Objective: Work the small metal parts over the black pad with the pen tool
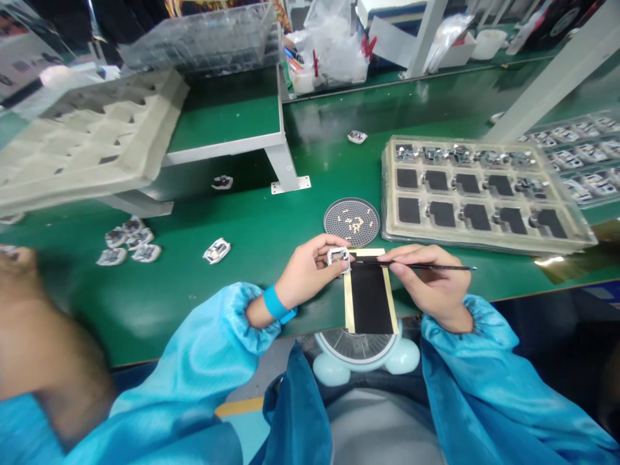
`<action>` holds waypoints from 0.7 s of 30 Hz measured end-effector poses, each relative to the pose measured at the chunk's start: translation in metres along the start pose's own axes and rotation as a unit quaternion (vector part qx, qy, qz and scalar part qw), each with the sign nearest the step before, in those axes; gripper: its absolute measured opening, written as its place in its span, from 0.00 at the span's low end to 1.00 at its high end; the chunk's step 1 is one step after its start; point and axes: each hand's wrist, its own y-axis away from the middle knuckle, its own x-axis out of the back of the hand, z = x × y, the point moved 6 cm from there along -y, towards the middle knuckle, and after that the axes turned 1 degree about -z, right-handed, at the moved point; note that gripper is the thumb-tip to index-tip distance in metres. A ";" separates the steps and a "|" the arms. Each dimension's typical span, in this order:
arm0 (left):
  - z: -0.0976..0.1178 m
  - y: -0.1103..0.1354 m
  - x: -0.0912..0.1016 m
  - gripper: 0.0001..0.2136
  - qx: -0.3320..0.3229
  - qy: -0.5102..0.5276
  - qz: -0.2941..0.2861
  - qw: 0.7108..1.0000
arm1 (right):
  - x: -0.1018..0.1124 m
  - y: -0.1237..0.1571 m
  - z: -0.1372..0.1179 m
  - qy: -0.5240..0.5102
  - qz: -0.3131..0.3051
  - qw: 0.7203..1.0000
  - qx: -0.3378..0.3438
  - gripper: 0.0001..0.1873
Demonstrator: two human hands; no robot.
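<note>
My left hand [310, 268] is closed on a small square metal-framed part [338, 258], holding it over the top end of a black strip with yellow edges [371, 297]. My right hand [431, 281] pinches thin black tweezers [416, 265] lying level, their tip pointing left at the part. Just beyond my hands, a round perforated dish [351, 222] carries several tiny pale pieces. Both arms wear blue sleeves, and a blue band circles my left wrist.
A clear tray [484, 194] of parts with black squares lies at right, another tray [576, 152] behind it. Loose small parts [126, 244] are scattered at left on the green bench [252, 232]. A beige moulded tray [87, 142] rests on a raised shelf. A small fan [361, 355] sits at the bench edge. A blurred shape [43, 349] fills the lower left.
</note>
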 end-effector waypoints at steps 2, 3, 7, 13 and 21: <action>0.000 0.000 0.000 0.15 -0.001 -0.003 -0.001 1.000 | -0.001 0.000 0.001 0.005 -0.006 1.000 -0.006 0.10; 0.001 0.000 0.000 0.16 -0.001 -0.005 -0.002 1.000 | -0.001 0.000 0.002 0.009 -0.009 1.000 -0.009 0.09; 0.002 0.000 -0.001 0.15 -0.009 -0.019 -0.001 1.000 | -0.001 0.000 0.003 0.018 -0.009 1.000 -0.013 0.07; 0.004 0.000 0.000 0.14 -0.020 -0.031 0.002 0.999 | -0.001 -0.001 0.000 0.012 -0.003 1.000 -0.004 0.09; 0.003 -0.001 0.003 0.14 -0.015 -0.012 0.001 1.000 | -0.001 0.000 0.000 0.010 0.002 1.000 -0.005 0.08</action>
